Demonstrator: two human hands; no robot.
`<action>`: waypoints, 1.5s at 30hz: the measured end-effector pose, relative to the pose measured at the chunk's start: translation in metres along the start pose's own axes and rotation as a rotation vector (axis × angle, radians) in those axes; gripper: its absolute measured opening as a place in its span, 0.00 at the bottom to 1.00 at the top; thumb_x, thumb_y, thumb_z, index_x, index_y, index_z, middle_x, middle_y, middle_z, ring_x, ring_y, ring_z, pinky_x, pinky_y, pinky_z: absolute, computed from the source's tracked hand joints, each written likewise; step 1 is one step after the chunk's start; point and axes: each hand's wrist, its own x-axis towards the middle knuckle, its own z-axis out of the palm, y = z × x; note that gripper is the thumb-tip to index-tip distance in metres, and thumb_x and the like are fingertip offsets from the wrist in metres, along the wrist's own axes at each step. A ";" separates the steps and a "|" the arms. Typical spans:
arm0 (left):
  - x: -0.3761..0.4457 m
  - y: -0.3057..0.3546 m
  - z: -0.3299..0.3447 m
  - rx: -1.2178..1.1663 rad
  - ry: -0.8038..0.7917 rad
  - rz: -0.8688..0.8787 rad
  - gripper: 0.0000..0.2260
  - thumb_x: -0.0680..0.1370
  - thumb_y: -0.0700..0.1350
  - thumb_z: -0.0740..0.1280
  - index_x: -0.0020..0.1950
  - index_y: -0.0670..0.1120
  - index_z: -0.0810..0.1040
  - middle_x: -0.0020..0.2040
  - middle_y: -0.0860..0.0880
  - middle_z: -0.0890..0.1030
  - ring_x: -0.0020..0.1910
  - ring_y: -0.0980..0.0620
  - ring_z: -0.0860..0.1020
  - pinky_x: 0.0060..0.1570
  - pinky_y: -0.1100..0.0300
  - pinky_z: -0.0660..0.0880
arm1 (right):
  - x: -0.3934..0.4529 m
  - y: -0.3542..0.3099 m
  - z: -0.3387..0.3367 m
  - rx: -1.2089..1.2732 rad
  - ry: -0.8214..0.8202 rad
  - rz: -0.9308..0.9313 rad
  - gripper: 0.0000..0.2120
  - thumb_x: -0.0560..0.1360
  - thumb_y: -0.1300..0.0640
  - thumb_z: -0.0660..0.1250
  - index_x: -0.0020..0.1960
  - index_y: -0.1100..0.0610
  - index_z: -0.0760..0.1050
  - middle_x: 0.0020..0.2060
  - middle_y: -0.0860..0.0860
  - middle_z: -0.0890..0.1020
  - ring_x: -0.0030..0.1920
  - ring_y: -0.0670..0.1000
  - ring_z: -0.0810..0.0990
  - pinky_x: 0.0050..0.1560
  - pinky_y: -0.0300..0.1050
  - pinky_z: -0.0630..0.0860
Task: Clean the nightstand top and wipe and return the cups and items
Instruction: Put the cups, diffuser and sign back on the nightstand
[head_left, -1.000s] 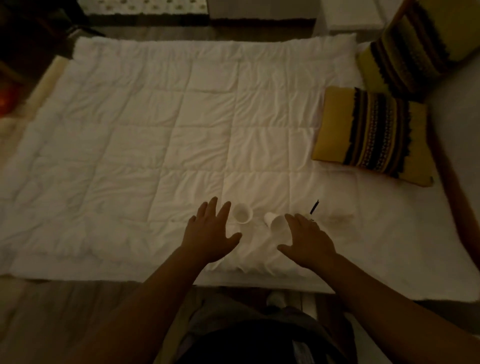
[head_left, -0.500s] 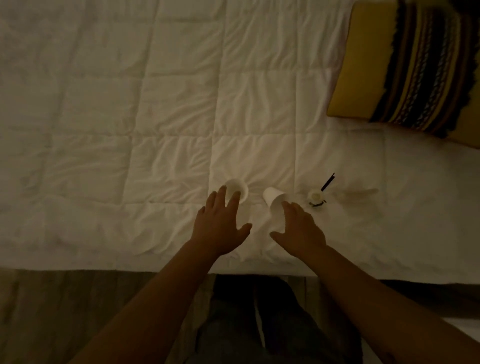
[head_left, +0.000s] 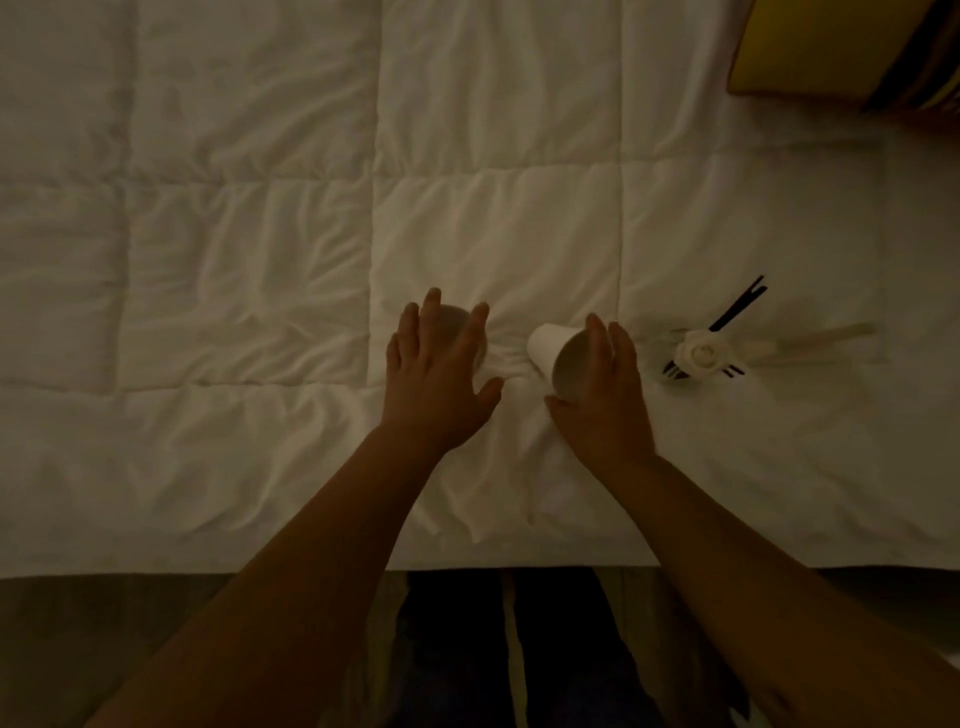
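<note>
Two white paper cups sit on the bed (head_left: 218, 218) near its front edge, about midway along it. The left cup (head_left: 457, 325) stands upright and is mostly hidden under the left hand (head_left: 441, 384), whose grip is wide, fingers spread over the rim and not yet closed. The right cup (head_left: 558, 358) lies tipped on its side, mouth toward the person; the right hand (head_left: 605, 400) curls around it, thumb below and fingers at its far side, a half-closed grip that seems just to touch it. Just beside that hand, toward the bed's right edge, a small white holder with dark sticks (head_left: 701, 356) lies on the cover. A yellow pillow (head_left: 831, 47) fills the far right corner.

The nightstand is out of view, so whether its top is cleaned cannot be told. No cloth shows. The items appear parked here, and returning them remains to be done.
</note>
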 end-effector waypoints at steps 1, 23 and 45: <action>0.002 -0.003 0.004 -0.014 0.003 -0.007 0.36 0.73 0.61 0.66 0.76 0.60 0.52 0.78 0.42 0.47 0.76 0.36 0.48 0.69 0.37 0.58 | 0.005 0.001 0.001 -0.007 0.025 -0.039 0.47 0.67 0.55 0.76 0.77 0.51 0.50 0.75 0.58 0.56 0.72 0.61 0.61 0.67 0.56 0.68; 0.003 -0.018 -0.015 -0.055 -0.109 0.186 0.22 0.69 0.62 0.69 0.60 0.57 0.72 0.72 0.51 0.63 0.72 0.39 0.55 0.58 0.35 0.72 | 0.033 -0.042 -0.001 -0.150 -0.153 -0.053 0.50 0.63 0.47 0.79 0.73 0.55 0.52 0.69 0.57 0.64 0.58 0.58 0.76 0.45 0.44 0.70; -0.014 -0.006 0.000 -0.163 0.043 -0.039 0.42 0.68 0.46 0.77 0.76 0.55 0.56 0.75 0.42 0.56 0.72 0.39 0.61 0.57 0.44 0.73 | 0.019 -0.038 -0.008 -0.358 -0.120 -0.229 0.41 0.63 0.49 0.74 0.71 0.45 0.58 0.65 0.56 0.64 0.57 0.62 0.72 0.46 0.53 0.76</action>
